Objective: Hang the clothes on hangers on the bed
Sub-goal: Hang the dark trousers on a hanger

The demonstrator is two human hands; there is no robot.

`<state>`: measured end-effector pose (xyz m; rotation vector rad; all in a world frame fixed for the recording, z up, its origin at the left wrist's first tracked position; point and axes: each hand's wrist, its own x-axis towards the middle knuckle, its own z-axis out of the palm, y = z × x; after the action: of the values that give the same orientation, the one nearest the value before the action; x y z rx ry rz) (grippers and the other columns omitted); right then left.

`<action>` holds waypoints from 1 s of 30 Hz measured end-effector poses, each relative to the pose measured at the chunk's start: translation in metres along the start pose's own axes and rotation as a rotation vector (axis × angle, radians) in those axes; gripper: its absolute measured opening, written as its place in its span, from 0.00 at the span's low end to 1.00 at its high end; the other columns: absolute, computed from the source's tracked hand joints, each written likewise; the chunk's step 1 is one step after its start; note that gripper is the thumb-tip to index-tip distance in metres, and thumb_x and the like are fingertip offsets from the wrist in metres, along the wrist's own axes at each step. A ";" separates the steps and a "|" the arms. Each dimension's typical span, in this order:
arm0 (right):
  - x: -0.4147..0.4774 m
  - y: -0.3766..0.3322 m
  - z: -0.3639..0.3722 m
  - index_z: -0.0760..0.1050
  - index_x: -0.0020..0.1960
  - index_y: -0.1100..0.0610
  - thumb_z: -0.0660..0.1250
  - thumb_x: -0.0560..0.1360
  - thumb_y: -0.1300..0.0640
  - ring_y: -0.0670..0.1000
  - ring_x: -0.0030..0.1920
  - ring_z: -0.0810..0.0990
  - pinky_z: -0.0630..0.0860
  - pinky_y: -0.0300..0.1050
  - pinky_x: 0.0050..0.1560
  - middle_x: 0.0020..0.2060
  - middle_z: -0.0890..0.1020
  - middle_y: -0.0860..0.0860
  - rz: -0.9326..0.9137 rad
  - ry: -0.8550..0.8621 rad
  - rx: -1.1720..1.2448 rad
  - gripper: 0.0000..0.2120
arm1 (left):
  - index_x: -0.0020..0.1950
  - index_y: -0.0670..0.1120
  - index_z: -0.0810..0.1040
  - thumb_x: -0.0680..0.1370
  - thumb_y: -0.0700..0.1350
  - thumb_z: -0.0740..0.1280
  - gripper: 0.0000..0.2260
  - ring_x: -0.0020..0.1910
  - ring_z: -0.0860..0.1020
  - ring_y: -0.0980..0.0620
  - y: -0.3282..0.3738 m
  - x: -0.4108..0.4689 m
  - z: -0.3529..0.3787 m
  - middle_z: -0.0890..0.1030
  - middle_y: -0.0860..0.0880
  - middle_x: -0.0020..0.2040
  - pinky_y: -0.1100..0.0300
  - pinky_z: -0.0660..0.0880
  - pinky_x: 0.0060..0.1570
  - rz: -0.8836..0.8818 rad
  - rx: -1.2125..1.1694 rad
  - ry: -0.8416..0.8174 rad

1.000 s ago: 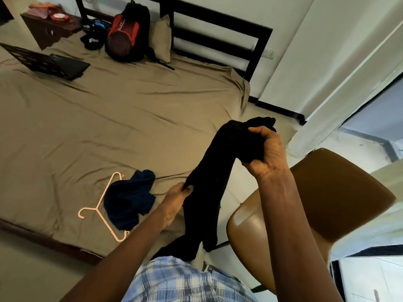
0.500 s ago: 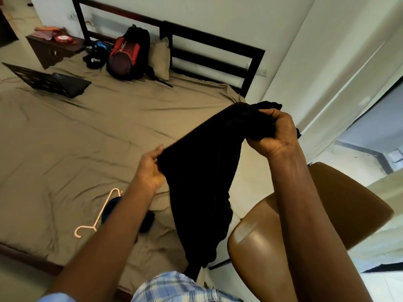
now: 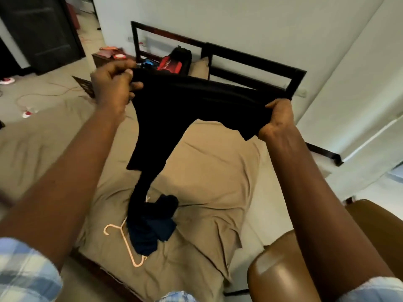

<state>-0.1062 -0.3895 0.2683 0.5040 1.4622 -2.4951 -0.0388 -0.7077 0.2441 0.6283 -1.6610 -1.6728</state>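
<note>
A black garment is stretched out in the air above the bed. My left hand grips its upper left corner, and my right hand grips its right end. The cloth hangs down in the middle toward the mattress. Below it, a dark blue garment lies crumpled on the tan sheet. A pale pink plastic hanger lies under that garment, partly covered by it.
A red and black backpack and a pillow lean on the dark headboard. A brown chair stands at the lower right. A small side table and a dark door are at the far left.
Both hands have risen and spread apart, pulling the black garment out wide. My left hand moved up and left. The view has turned toward the headboard.
</note>
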 end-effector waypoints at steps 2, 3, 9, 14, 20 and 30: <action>0.015 0.026 -0.012 0.76 0.51 0.60 0.59 0.61 0.66 0.63 0.57 0.82 0.84 0.59 0.50 0.56 0.83 0.61 -0.015 0.053 0.083 0.19 | 0.50 0.51 0.81 0.84 0.38 0.62 0.11 0.32 0.81 0.55 -0.039 -0.027 -0.014 0.83 0.49 0.43 0.63 0.75 0.29 -0.118 -0.186 0.076; 0.022 0.043 -0.020 0.76 0.51 0.60 0.59 0.64 0.67 0.63 0.56 0.82 0.84 0.58 0.51 0.56 0.83 0.60 -0.021 0.094 0.080 0.17 | 0.49 0.50 0.80 0.84 0.38 0.61 0.11 0.30 0.80 0.54 -0.066 -0.041 -0.022 0.81 0.49 0.40 0.63 0.75 0.29 -0.204 -0.246 0.131; 0.049 0.179 -0.125 0.75 0.49 0.63 0.58 0.60 0.63 0.64 0.47 0.80 0.83 0.55 0.42 0.49 0.81 0.61 0.287 0.251 -0.076 0.19 | 0.53 0.48 0.79 0.85 0.40 0.62 0.07 0.36 0.81 0.53 -0.256 -0.145 -0.064 0.81 0.47 0.48 0.62 0.79 0.29 -0.873 -0.326 0.199; 0.068 0.300 -0.250 0.73 0.56 0.63 0.61 0.62 0.67 0.66 0.51 0.80 0.83 0.60 0.46 0.52 0.79 0.61 0.577 0.481 -0.393 0.22 | 0.64 0.44 0.75 0.84 0.35 0.61 0.10 0.43 0.81 0.46 -0.374 -0.222 -0.088 0.80 0.45 0.50 0.52 0.80 0.38 -1.175 -0.128 0.271; 0.061 0.381 -0.337 0.67 0.45 0.64 0.55 0.59 0.69 0.58 0.33 0.71 0.70 0.47 0.31 0.35 0.71 0.55 0.817 0.544 -0.570 0.14 | 0.66 0.38 0.77 0.82 0.36 0.68 0.12 0.40 0.81 0.48 -0.469 -0.295 -0.102 0.82 0.40 0.50 0.62 0.81 0.29 -1.311 0.187 0.182; 0.103 0.480 -0.411 0.73 0.67 0.58 0.66 0.79 0.57 0.59 0.56 0.80 0.75 0.48 0.55 0.60 0.81 0.57 0.524 0.191 -1.429 0.17 | 0.57 0.44 0.83 0.82 0.43 0.70 0.06 0.46 0.83 0.42 -0.566 -0.369 -0.120 0.84 0.40 0.49 0.47 0.84 0.53 -1.183 0.571 -0.008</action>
<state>0.0406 -0.2654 -0.3420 0.6424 2.2664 -0.6484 0.2149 -0.5395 -0.3709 2.1987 -1.8970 -1.8433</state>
